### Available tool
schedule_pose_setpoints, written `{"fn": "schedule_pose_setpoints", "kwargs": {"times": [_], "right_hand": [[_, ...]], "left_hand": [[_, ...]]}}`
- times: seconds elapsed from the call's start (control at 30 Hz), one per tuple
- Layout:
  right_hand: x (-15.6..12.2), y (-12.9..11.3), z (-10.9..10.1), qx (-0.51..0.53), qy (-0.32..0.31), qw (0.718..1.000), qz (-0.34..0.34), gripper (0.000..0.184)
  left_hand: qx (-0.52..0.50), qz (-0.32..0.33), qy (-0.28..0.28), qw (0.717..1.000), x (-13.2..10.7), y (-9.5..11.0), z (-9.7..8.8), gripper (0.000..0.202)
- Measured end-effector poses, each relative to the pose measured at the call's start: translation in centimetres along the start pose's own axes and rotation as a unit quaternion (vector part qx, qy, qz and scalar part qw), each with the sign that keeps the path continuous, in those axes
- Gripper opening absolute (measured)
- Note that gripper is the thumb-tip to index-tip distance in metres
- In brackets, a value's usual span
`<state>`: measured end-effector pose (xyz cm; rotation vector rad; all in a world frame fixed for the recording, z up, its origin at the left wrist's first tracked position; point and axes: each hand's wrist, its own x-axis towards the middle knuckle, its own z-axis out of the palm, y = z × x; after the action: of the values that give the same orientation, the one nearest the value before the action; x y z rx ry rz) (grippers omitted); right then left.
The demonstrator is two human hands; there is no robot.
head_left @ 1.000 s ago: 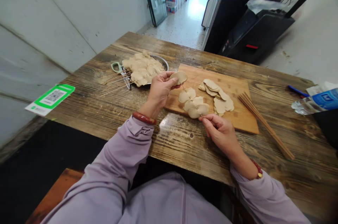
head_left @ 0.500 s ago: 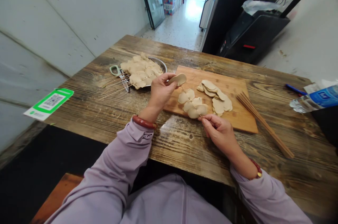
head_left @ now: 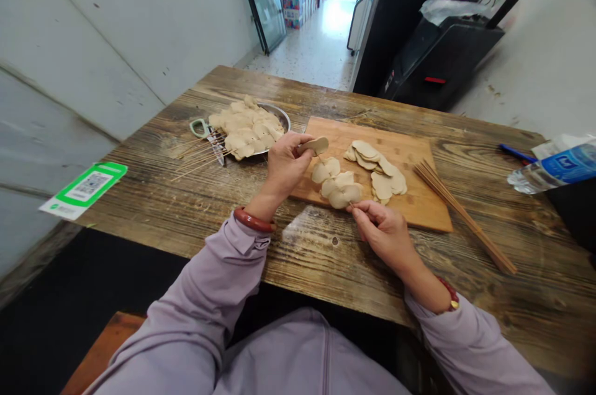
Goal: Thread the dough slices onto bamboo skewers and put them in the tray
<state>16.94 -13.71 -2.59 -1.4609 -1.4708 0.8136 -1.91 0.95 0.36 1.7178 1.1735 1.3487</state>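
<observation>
My left hand [head_left: 287,164] pinches a thin, round beige slice [head_left: 318,146] at the far end of a skewer. Several similar slices [head_left: 342,189] are threaded along that skewer, overlapping one another. My right hand [head_left: 382,230] is closed on the skewer's near end [head_left: 352,205], just below the lowest slice. Under and beyond the threaded slices lies a wooden cutting board [head_left: 321,127]. A loose pile of slices [head_left: 391,179] rests on the board, to the right of the skewer.
At the left, filled skewers [head_left: 251,128] are heaped on a metal plate [head_left: 284,117], beside green-handled scissors [head_left: 199,128]. A bundle of bare skewers [head_left: 465,218] lies across the board's right edge. A water bottle [head_left: 554,169] is at the far right, a QR-code card [head_left: 88,187] at the left.
The view has shifted slightly. My left hand still pinches the slice at the skewer's tip, which looks a little more tilted. My right hand keeps its hold on the skewer.
</observation>
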Motion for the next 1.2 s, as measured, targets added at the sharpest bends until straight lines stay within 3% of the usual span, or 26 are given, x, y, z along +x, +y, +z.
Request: {"fn": "schedule_pose_setpoints", "kwargs": {"times": [0.13,0.37,0.6,1.0,1.2], "right_hand": [[0.0,-0.1,0.0,-0.006,0.005,1.0,-0.005,0.022],[-0.1,-0.1,0.0,-0.031,0.029,0.999,-0.028,0.02],[-0.1,0.1,0.0,-0.054,0.035,0.996,-0.059,0.022],[-0.1,1.3,0.0,-0.097,0.062,0.983,-0.142,0.02],[0.0,1.9,-0.1,-0.115,0.078,0.975,-0.172,0.019]], "left_hand": [[-0.1,-0.074,-0.003,0.992,-0.1,-0.2,0.6,0.017],[-0.32,-0.214,-0.032,0.922,-0.3,0.1,0.4,0.027],[-0.363,-0.269,-0.047,0.891,-0.3,0.4,-0.1,0.02],[-0.428,-0.337,-0.011,0.839,-0.1,0.3,0.0,0.014],[-0.443,-0.342,-0.04,0.828,-0.1,0.2,-0.1,0.011]]}}
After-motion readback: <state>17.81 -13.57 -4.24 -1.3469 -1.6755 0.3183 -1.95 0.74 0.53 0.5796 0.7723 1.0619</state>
